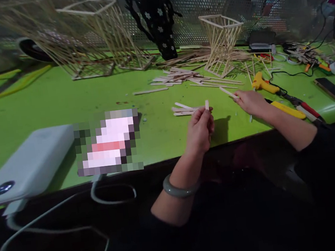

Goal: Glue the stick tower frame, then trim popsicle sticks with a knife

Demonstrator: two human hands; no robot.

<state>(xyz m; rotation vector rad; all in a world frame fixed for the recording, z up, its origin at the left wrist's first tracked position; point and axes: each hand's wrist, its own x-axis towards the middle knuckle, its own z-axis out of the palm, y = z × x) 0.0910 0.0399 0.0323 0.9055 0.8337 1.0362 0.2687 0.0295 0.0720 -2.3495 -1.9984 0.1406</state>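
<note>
My left hand (pixel 200 130), with a grey bangle on its wrist, pinches a short wooden stick (pixel 206 105) that points upward above the front of the green table (pixel 163 138). To its right, my right hand (pixel 251 102) grips the end of another wooden stick (pixel 227 92), which slants up to the left. The two sticks are apart. Several loose sticks (pixel 182 109) lie just left of and behind my left hand. A larger pile of flat sticks (pixel 177 76) is farther back.
Twisted stick frames (pixel 223 44) stand at the back, near a dark flowered object (pixel 158 21). A yellow glue gun (pixel 264 84), yellow-handled tool (pixel 288 109) and phone (pixel 331 88) lie right. A white power bank (pixel 34 156) and blurred-out device (pixel 109 142) are left.
</note>
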